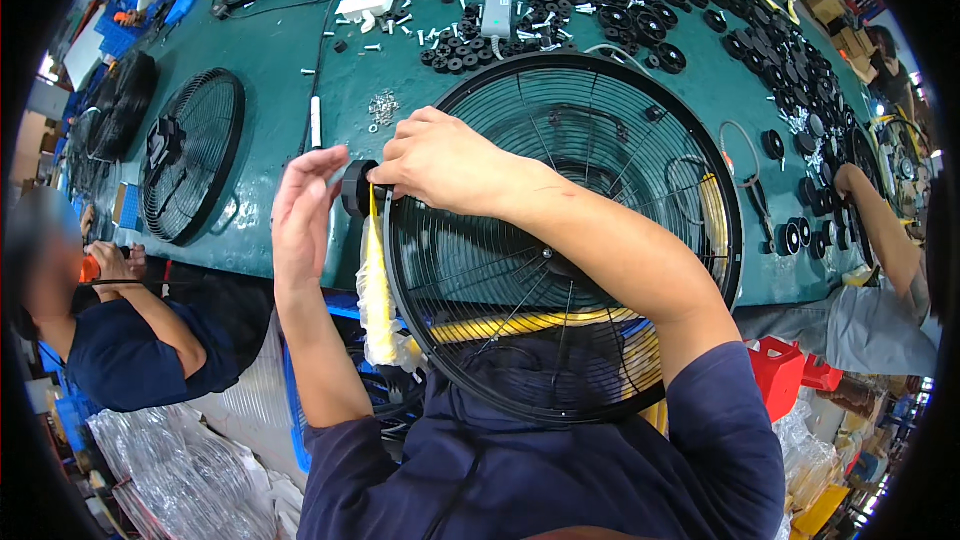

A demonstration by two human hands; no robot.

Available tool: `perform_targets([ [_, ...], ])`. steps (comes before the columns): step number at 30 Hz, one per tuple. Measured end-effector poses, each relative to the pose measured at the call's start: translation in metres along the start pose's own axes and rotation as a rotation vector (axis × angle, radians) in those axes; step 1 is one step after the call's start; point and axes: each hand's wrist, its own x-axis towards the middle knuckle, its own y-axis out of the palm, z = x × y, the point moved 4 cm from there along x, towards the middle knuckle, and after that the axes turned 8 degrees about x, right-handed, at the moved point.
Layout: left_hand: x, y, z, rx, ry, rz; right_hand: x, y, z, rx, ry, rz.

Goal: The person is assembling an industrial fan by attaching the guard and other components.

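A round black fan guard (560, 240) with wire rings stands tilted in front of me, its lower rim against my dark shirt. At its left rim sits a black round knob (357, 188). My right hand (437, 158) reaches across the guard, fingers bent and pressed together beside the knob; what they pinch is hidden. Just left of the knob, my left hand (303, 215) is raised with its fingers loosely curved and apart, the palm toward the knob. A yellow strip in clear plastic (377, 290) hangs below the knob along the rim.
Black wheels (640, 20), rubber rings and bolts cover the back and right of the green table (270, 120). A marker (316, 122) and small screws (382, 108) lie beyond my hands. Another fan (195, 155) stands left. Co-workers' arms (150, 315) show at both sides.
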Motion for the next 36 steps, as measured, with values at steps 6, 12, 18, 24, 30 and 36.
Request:
perform_targets([
  [6, 0.001, 0.006, -0.005, 0.157, -0.043, 0.151, -0.004, 0.0, -0.004, 0.009, 0.004, -0.023],
  [12, 0.001, 0.005, -0.005, 0.31, -0.187, 0.283, -0.004, 0.0, -0.005, 0.012, -0.01, -0.019],
  [18, 0.007, -0.002, -0.004, 0.151, -0.147, 0.226, -0.002, 0.001, -0.005, 0.005, -0.003, -0.003],
  [24, 0.005, -0.005, -0.006, 0.218, 0.024, 0.187, 0.001, -0.001, -0.005, 0.012, -0.012, -0.011],
  [30, 0.002, 0.011, -0.015, 0.138, 0.162, 0.159, -0.003, 0.001, -0.005, 0.01, -0.01, -0.015],
  [36, 0.009, -0.003, 0.006, 0.197, -0.094, 0.29, -0.004, 0.0, -0.009, 0.02, 0.001, 0.005],
])
